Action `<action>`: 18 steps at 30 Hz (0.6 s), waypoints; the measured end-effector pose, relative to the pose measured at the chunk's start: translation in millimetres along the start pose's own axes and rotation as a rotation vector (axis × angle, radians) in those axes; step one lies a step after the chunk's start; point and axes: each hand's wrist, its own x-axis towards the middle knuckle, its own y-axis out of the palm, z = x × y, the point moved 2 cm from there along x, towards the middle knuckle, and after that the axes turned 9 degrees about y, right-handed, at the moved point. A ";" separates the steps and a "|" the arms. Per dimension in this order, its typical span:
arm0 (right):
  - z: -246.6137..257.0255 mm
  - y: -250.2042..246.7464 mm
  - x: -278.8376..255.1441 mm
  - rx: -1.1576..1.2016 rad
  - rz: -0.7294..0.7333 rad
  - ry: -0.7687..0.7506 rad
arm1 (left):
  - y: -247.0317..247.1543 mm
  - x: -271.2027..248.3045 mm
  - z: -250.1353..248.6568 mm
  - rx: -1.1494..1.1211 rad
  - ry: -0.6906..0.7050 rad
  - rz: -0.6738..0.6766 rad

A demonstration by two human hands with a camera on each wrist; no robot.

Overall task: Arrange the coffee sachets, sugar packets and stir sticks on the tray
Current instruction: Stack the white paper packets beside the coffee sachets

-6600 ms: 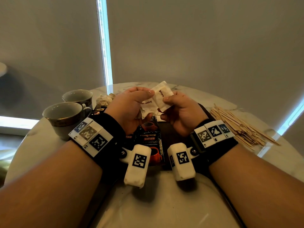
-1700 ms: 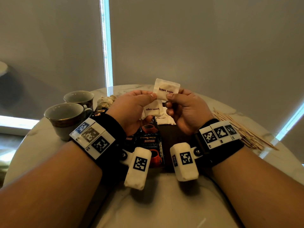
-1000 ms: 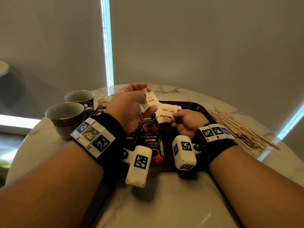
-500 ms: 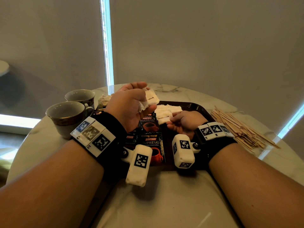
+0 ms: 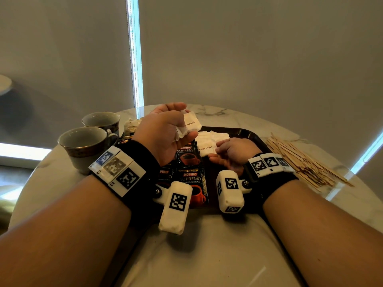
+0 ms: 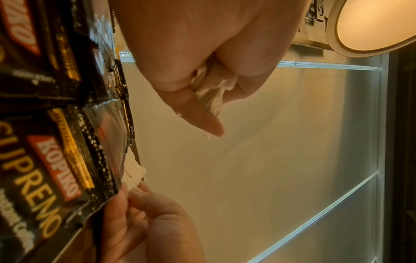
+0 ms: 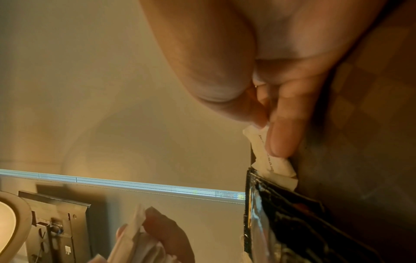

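Note:
My left hand [image 5: 176,125] is raised over the dark tray [image 5: 251,134] and grips a small bunch of white sugar packets [image 5: 192,124], seen crumpled in its fingers [image 6: 211,89] in the left wrist view. My right hand [image 5: 217,151] is low on the tray and pinches the edge of a "brown sugar" packet [image 5: 205,149] [image 7: 270,160] lying with other white packets [image 5: 211,135]. Black Kopiko coffee sachets [image 5: 190,179] [image 6: 45,160] lie in rows on the tray's near left. The wooden stir sticks [image 5: 300,160] lie in a loose pile on the table, right of the tray.
Two grey cups [image 5: 87,146] [image 5: 101,121] stand on the marble table [image 5: 207,255] left of the tray, with crumpled packets [image 5: 131,126] behind them. A grey blind and a bright window strip are behind the table.
My right hand took one sugar packet from the raised bunch and brought it down onto the white packets on the tray. My left hand stayed up, holding the remaining packets.

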 end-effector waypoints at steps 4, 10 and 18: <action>-0.8 0.5 -2.0 0.011 -0.008 -0.006 | -0.5 0.0 -0.3 0.004 -0.004 -0.002; -1.4 0.6 -0.4 0.067 0.013 -0.052 | -0.2 -0.7 -1.0 0.014 -0.005 -0.003; -2.5 2.8 -4.3 0.070 0.098 -0.031 | 0.9 -2.5 -1.6 0.007 -0.012 0.006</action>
